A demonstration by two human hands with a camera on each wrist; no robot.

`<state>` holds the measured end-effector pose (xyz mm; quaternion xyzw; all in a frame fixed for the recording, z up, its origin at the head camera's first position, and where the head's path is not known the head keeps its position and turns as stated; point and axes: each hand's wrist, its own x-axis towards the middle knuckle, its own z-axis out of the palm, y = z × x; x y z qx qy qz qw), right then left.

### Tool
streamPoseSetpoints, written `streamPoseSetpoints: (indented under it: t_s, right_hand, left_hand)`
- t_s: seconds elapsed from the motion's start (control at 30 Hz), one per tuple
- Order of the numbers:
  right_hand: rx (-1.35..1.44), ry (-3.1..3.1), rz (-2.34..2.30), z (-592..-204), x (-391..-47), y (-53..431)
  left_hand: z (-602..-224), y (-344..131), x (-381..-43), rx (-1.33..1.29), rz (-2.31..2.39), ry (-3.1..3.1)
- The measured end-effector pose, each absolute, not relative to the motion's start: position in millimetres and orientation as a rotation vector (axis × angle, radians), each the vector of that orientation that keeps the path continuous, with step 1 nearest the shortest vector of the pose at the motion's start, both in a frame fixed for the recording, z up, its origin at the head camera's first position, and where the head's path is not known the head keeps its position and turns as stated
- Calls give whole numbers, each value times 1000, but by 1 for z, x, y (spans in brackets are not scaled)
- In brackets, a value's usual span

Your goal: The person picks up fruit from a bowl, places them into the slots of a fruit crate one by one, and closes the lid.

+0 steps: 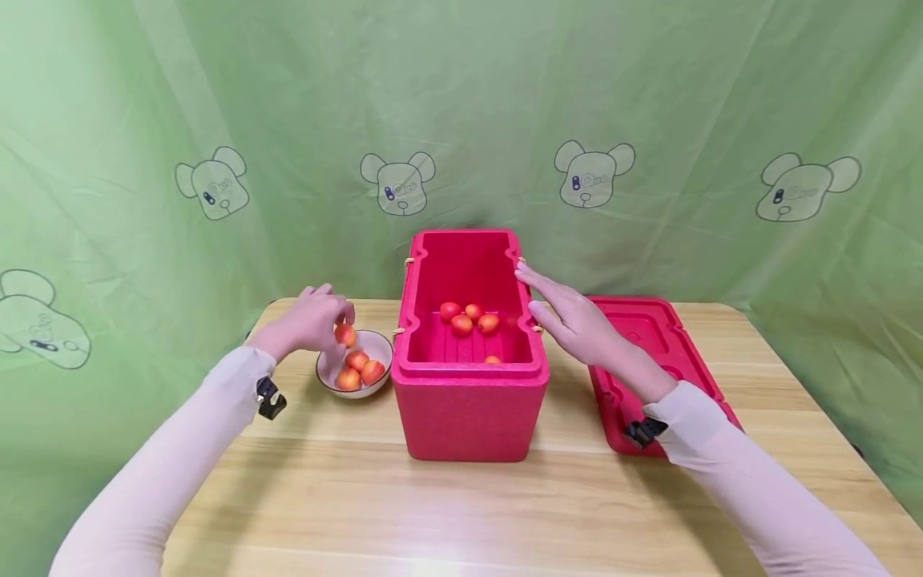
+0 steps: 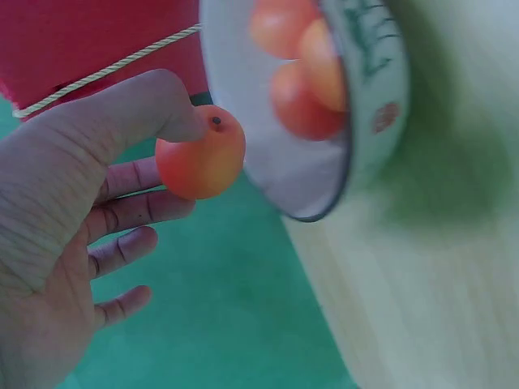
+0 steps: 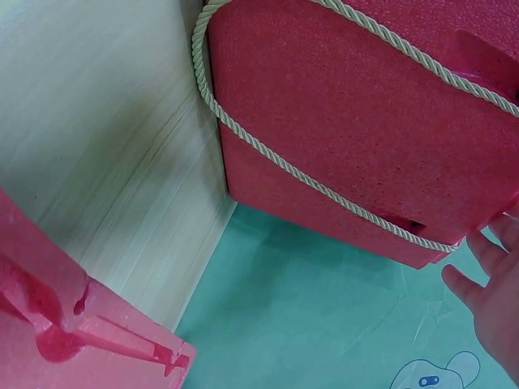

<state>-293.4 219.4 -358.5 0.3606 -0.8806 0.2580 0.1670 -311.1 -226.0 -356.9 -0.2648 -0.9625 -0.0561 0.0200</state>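
My left hand [image 1: 317,320] pinches a small round red-orange fruit [image 2: 203,158] between thumb and fingers, above the rim of a white enamel bowl [image 1: 324,370]. The fruit has a dark stem spot. Several similar fruits [image 1: 353,369] lie in the bowl. To the bowl's right stands a red foam box [image 1: 472,417], open at the top, with several more fruits [image 1: 461,324] on its floor. At the box's right rim is my right hand [image 1: 577,324], its fingers extended and its fingertips against the edge. In the right wrist view only part of that hand [image 3: 499,300] shows.
A red lid [image 1: 652,324] lies on the wooden table [image 1: 461,513] to the right, partly under my right forearm. Beige rope [image 3: 284,166] runs along the box's side. A green curtain [image 1: 476,96] hangs close behind the table's far edge.
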Motion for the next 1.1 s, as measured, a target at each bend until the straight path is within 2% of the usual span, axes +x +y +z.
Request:
streamPoseSetpoints:
  t_s: [0.67,1.1]
  right_hand:
    - [1027,-2510,749,-360,-293,218]
    - [1025,-2502,737,-360,-297,219]
  left_hand:
    - [-315,-213,-310,-834,-92,-2704]
    - [-269,-200,-311,-815,-120,-2569]
